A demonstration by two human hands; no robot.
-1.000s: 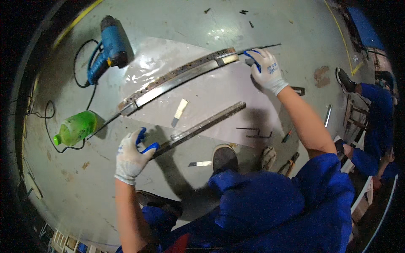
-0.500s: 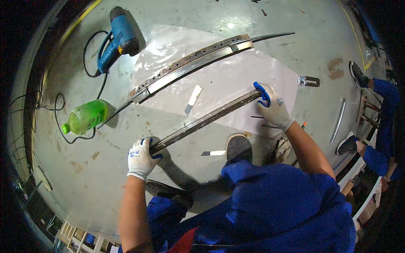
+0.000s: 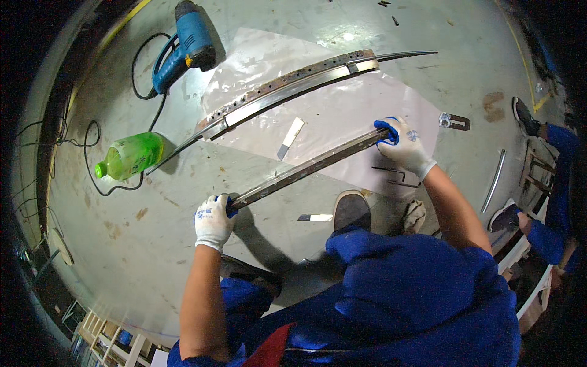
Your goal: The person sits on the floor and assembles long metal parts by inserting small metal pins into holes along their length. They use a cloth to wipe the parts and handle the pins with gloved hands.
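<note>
A long, straight dark metal bar [image 3: 312, 167] hangs at a slant above the floor, its right end farther away. My left hand [image 3: 214, 221], in a white glove with blue fingertips, is closed round the near left end. The far right end sits in the gloved grip of my right hand [image 3: 405, 147]. Beyond the bar, a thin curved metal strip [image 3: 287, 90] lies against a rusty bar with a row of holes [image 3: 293, 76], on a clear plastic sheet [image 3: 342, 116]. Between them rests a white-handled putty knife [image 3: 291, 138].
A blue heat gun or drill [image 3: 194, 38] with a cord lies at the far left, near a green bottle [image 3: 129, 156] on its side. Right of me are hex keys [image 3: 391, 174], a slotted metal plate [image 3: 454, 121] and a metal strip [image 3: 494, 181]. Another person's shoe [image 3: 524, 116] shows at right.
My left fingers and thumb have closed more tightly round the bar's end. The whole view has shifted a little, with the floor items appearing farther right; the bar stays in both hands.
</note>
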